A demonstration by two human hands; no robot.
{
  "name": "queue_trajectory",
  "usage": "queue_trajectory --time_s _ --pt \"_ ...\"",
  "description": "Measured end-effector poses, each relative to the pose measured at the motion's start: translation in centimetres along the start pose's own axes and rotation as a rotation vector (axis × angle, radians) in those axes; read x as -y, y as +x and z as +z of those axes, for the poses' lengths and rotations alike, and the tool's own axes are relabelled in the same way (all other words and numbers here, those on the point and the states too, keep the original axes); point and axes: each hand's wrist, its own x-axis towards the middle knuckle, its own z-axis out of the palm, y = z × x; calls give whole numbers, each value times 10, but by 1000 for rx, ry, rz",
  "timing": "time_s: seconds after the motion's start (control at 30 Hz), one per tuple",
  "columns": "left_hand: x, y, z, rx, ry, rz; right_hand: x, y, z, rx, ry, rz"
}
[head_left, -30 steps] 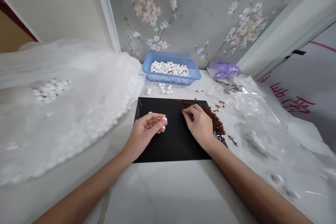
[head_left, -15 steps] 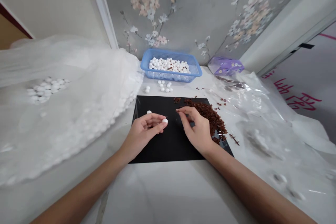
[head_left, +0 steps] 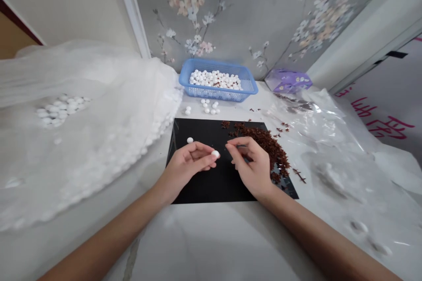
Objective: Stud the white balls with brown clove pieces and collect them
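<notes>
Over the black mat [head_left: 214, 189], my left hand [head_left: 187, 164] pinches a small white ball [head_left: 215, 153] between thumb and fingertips. A second white ball [head_left: 190, 140] lies on the mat just beyond that hand. Facing it, a short gap away, my right hand [head_left: 253, 166] has its thumb and index finger brought together. What sits between those fingertips is too small to make out. Beside and partly behind the right hand is a heap of small reddish-brown star-shaped pieces [head_left: 275, 149], spread over the mat's right side.
A blue plastic basket [head_left: 217, 93] of white balls stands at the wall, with several loose balls [head_left: 211, 109] before it. On the left, a large translucent white bag [head_left: 108, 140] holds more balls. Clear plastic bags [head_left: 343, 162] and a purple packet [head_left: 290, 81] lie right.
My left hand has moved slightly right with the white ball. The brown bit seen earlier at my right fingertips no longer shows clearly. The whole view has shifted a little.
</notes>
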Motion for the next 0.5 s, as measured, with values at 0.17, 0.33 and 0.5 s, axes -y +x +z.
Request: queue_trajectory --time_s 0.17,0.33,0.5 --pt "3 -1 5 79 -87 -85 6 -4 1 -27 -38 -113" --pt "3 1 0 30 -116 -75 5 -5 4 -17 -66 -170" --pt "3 2 0 43 -118 -65 3 -5 5 -11 -98 -247"
